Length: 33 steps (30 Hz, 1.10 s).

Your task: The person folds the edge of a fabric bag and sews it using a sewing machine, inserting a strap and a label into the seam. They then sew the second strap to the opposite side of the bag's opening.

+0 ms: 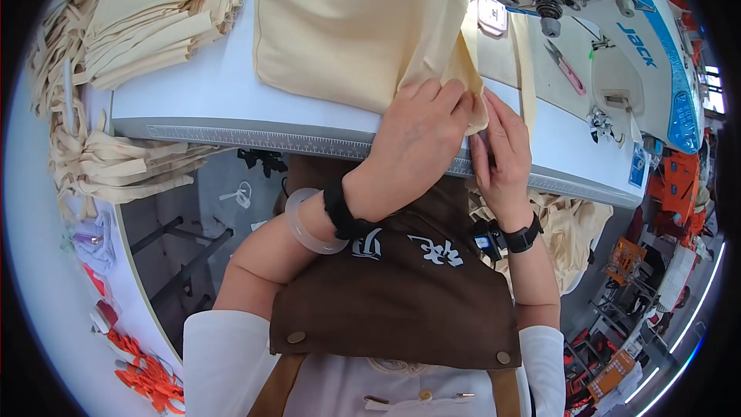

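Observation:
A large cream fabric piece [332, 31] lies on the white sewing table, its right side gathered up near the table's front edge. My left hand [421, 135] is closed on the gathered cloth, fingers bent over the fold. Just to its right, my right hand [503, 139] pinches the fabric's lower corner between thumb and fingers. The two hands are close together at the ruler strip [262, 137]. Above and to the right of them stands the sewing machine [648, 46]. A narrow cream strip [526, 69] runs behind my right hand.
Folded cream pieces [154, 23] are stacked at the upper left, with bundled straps [131, 162] hanging below. Pink-handled snips [567, 69] and a small pale case [492, 15] lie near the machine. More cream cloth [567, 232] sits under the table's right side.

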### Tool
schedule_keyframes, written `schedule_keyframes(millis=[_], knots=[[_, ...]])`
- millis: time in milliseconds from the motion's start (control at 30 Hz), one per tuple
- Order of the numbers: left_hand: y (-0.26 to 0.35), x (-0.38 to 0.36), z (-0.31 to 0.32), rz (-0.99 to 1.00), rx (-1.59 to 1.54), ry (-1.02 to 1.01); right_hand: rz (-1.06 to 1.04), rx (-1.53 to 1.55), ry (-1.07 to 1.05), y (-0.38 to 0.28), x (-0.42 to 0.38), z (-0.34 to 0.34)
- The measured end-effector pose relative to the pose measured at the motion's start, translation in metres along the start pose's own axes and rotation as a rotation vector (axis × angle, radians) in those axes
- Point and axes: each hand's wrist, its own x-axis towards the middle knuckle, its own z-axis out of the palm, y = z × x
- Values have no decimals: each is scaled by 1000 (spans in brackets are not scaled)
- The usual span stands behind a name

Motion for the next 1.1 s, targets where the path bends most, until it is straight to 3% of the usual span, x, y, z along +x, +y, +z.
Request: schedule_keyframes(millis=[633, 933, 1100], knots=[[-6, -11, -10, -108, -352, 32, -66, -166, -139, -7, 11, 3], [-9, -15, -13, 87, -130, 6, -103, -117, -128, 1, 13, 2], [-7, -15, -16, 97, 24, 26, -106, -84, -118, 3, 11, 0]])
